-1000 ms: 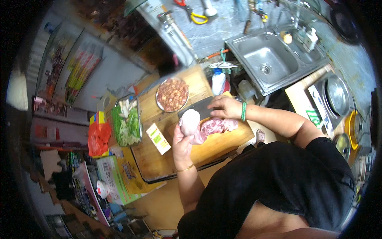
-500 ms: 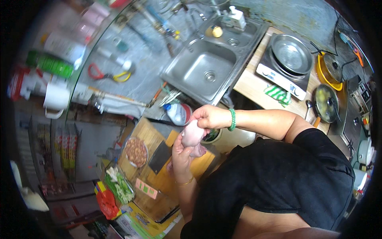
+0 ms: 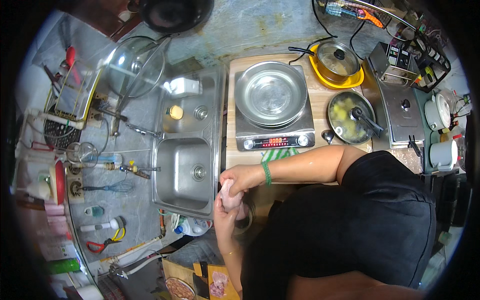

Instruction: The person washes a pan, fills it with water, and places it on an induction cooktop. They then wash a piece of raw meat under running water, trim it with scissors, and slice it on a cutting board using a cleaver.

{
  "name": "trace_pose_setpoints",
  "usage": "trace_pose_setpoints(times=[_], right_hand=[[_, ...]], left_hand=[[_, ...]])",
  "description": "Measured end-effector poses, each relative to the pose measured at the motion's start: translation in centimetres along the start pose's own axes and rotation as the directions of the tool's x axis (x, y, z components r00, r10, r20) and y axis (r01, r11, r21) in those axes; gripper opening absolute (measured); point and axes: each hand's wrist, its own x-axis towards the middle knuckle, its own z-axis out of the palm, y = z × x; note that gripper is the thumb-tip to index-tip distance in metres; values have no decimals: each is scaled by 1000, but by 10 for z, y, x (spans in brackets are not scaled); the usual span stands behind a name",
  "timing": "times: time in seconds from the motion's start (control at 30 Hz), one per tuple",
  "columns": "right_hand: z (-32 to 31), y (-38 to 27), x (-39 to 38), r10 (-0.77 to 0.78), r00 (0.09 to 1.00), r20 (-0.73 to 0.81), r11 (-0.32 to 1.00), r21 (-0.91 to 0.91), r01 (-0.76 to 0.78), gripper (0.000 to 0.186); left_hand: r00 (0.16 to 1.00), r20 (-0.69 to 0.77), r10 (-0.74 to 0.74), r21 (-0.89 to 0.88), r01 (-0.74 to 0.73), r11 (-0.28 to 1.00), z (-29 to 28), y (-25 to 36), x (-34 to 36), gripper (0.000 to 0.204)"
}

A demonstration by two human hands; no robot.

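Between my two hands hangs a smooth, pale pink piece of raw meat (image 3: 231,197); its exact cut I cannot make out. My right hand (image 3: 241,177), a green bead bracelet at its wrist, is closed on the upper part. From below, my left hand (image 3: 224,217), with a thin gold bracelet, grips its lower side. Both are held just right of the steel sink (image 3: 182,175), in front of the wooden counter. Under the left forearm, more raw meat (image 3: 219,284) lies on a yellow cutting board (image 3: 230,292).
An induction cooker (image 3: 275,140) with its display lit carries a wide steel pan (image 3: 270,92). Right of it are a lidded pan of yellow food (image 3: 342,117) and a lidded pot (image 3: 337,60) in a yellow basin. A bowl of meat pieces (image 3: 180,289) stands at the lower edge.
The view has swung to the right, bringing the cooker to the middle and the cutting board to the lower edge. Both hands still hold the meat, now beside the sink's right edge.
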Motion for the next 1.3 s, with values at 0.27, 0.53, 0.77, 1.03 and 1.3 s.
trace_pose_setpoints(times=[0.27,0.53,0.77,1.03,1.3], right_hand=[[-50,2,-3,-143,983,-114,987,56,150,26],[-79,-6,17,-42,950,-310,983,158,95,26],[-90,-14,50,-24,934,-356,967,228,112,24],[-100,-27,71,-77,949,-307,946,278,167,26],[-97,-29,77,-91,933,-349,944,269,193,25]], left_hand=[[898,336,-284,-54,320,946,-8,-7,46,34],[893,399,-210,1,228,974,-54,-8,70,27],[968,191,-162,-80,180,980,-82,-10,62,24],[979,167,-118,-121,139,983,-82,23,52,48],[977,202,-65,-285,122,951,-83,28,53,55]])
